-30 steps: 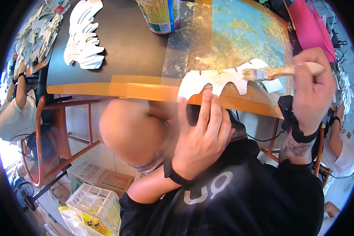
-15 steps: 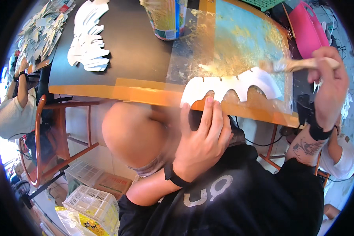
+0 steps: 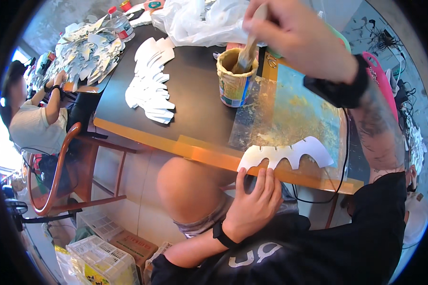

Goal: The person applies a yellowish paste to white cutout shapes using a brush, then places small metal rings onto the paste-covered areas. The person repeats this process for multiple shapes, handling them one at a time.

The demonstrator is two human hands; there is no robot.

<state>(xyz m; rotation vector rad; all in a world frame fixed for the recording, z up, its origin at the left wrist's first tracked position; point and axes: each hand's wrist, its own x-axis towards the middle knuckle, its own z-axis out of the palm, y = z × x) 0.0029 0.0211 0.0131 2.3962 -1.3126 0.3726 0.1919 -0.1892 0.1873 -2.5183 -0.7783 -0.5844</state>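
A white piece with a scalloped near edge and small slits along its far edge [image 3: 287, 153] lies by the table's front edge. The fingertips of my left hand [image 3: 253, 202] press on its near left part and hold it down, the thumb apart from the fingers. Farther back stands a paper-labelled can [image 3: 234, 89], its rim crusted with a tan substance. My right hand [image 3: 285, 26] is closed round the handle of a flat brush [image 3: 246, 58], whose bristle end dips into the can. The bristle tips are hidden inside.
A stack of white cut pieces [image 3: 152, 85] lies left of the can. A smeared clear sheet [image 3: 314, 123] covers the right side of the dark table [image 3: 195, 114]. Behind are a white plastic bag [image 3: 199, 23] and scissors [image 3: 271, 61]. A person [image 3: 40, 123] sits left, near a heap of pieces [image 3: 88, 52].
My right hand has carried the brush from the scalloped piece's right end back and leftward into the can. My left hand stays on the piece. The head view has shifted, showing more of the table's far side.
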